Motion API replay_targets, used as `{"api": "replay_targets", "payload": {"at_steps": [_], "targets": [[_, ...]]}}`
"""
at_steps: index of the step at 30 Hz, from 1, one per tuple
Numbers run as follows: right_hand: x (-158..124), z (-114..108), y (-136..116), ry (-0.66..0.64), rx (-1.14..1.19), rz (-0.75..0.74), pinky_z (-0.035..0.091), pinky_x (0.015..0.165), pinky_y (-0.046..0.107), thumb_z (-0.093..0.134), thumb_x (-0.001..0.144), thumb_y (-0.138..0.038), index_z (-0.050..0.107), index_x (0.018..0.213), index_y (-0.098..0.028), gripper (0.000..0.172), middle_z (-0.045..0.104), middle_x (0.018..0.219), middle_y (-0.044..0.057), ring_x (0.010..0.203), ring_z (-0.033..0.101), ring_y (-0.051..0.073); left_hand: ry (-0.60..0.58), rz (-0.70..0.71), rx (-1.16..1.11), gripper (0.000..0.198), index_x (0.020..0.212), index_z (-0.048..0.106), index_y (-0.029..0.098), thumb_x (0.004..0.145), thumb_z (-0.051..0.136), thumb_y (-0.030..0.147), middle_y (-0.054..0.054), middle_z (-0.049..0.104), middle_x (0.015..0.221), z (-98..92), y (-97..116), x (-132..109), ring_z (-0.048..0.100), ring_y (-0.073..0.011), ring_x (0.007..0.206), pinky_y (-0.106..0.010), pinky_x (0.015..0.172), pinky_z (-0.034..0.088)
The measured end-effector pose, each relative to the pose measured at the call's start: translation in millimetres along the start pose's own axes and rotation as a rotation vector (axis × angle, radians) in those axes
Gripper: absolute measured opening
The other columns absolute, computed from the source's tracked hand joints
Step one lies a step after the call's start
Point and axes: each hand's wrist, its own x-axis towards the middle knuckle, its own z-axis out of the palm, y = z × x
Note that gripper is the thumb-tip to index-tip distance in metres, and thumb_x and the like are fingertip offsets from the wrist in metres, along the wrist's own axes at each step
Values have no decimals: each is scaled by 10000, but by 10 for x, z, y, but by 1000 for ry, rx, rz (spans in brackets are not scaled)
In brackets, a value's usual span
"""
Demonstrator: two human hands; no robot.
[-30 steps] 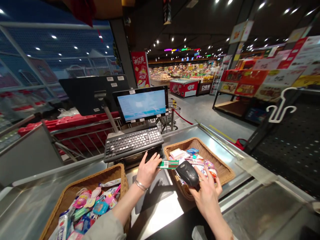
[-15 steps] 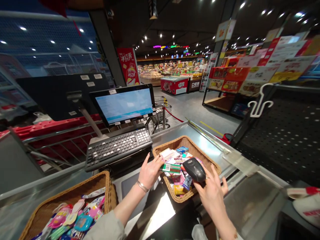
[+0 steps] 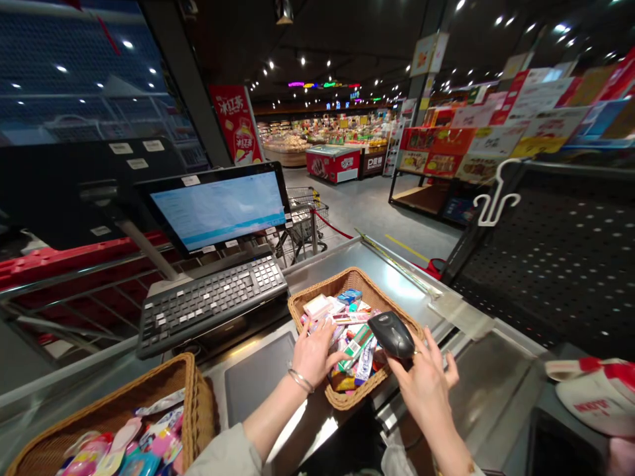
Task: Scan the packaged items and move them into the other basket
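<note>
One steel tabletop carries monitor, keyboard & 2 wicker baskets. The near-left basket is well apart from both hands. The right basket holds the small packs. The left hand lies on them, fingers bent down; can't tell if it pinches one. The right hand is wrapped round the handheld scanner, just above that basket's near rim. Prob. best: take 1 pack only, barcode up, clear of the pile, scanner window aimed squarely at it.

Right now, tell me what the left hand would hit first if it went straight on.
The left hand would meet the small packets in the wicker basket, probably at once.
</note>
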Motion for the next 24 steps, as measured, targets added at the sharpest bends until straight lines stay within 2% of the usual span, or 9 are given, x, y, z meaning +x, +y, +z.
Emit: {"api": "replay_targets", "payload": {"at_steps": [4, 9, 15, 19, 24], "targets": [[23, -18, -121, -43, 28, -16, 151, 1091, 591, 439, 889, -425, 685, 964, -217, 331, 668, 1233, 89, 1360, 384, 316, 48, -57, 42, 610, 1293, 544, 170, 855, 566, 595, -167, 631, 1302, -69, -93, -58, 559, -298, 1264, -567, 1119, 359], [40, 2, -359, -48, 75, -81, 156, 1093, 589, 447, 873, -353, 655, 1086, -211, 330, 648, 1265, 101, 1369, 370, 304, 95, -129, 97, 619, 1341, 503, 193, 869, 549, 590, -158, 607, 1338, -286, -223, -233, 541, -306, 1282, -598, 1132, 315], [20, 18, -651, -83, 85, -201, 156, 1098, 582, 491, 845, -284, 656, 894, -201, 191, 606, 1339, 91, 1399, 332, 310, 180, -216, 156, 616, 1337, 513, 203, 865, 546, 599, -161, 626, 1313, -624, -304, -502, 550, -312, 1271, -592, 1133, 310], [-23, -4, -860, -99, 118, -255, 169, 1087, 587, 507, 843, -278, 663, 910, -209, 184, 608, 1335, 95, 1398, 329, 312, 244, -265, 181, 614, 1335, 519, 206, 874, 521, 611, -156, 626, 1315, -831, -366, -715, 556, -304, 1267, -583, 1135, 311], [-119, -26, -1114, -151, 156, -331, 173, 1077, 595, 498, 846, -304, 665, 854, -211, 191, 603, 1341, 92, 1394, 334, 327, 248, -339, 211, 642, 1389, 467, 214, 877, 536, 595, -149, 605, 1343, -1036, -440, -1078, 535, -302, 1289, -598, 1140, 295]]}}
